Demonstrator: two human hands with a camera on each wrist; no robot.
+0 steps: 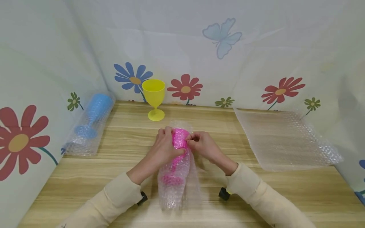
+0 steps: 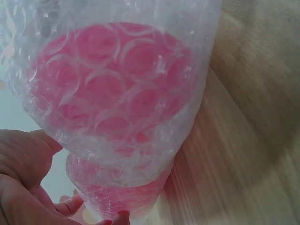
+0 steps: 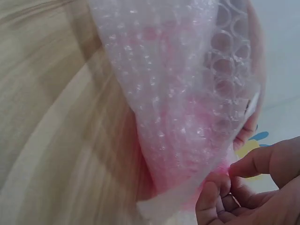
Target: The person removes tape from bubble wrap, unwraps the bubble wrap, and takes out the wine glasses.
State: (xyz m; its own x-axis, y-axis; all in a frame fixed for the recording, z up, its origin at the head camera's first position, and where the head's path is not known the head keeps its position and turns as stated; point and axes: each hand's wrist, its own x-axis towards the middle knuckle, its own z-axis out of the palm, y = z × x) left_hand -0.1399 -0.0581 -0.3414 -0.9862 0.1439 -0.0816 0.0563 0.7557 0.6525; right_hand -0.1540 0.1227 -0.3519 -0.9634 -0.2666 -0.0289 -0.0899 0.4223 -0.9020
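Observation:
A pink goblet (image 1: 180,138) lies inside bubble wrap (image 1: 171,196) on the table, its foot toward the near edge. My left hand (image 1: 164,146) grips the wrapped cup part from the left, thumb across the top. On the right side, my right hand (image 1: 203,146) pinches the edge of the wrap beside the cup. The left wrist view shows the round pink foot (image 2: 112,79) through the bubbles, with the left hand (image 2: 28,183) below it. In the right wrist view the fingertips of the right hand (image 3: 253,183) meet at the wrap's edge (image 3: 173,201).
A yellow goblet (image 1: 154,95) stands upright behind the wrapped one. To the left lies a blue goblet (image 1: 98,106) in bubble wrap. A flat sheet of bubble wrap (image 1: 285,142) is spread at the right. Printed fabric (image 1: 176,41) encloses the table (image 1: 125,136).

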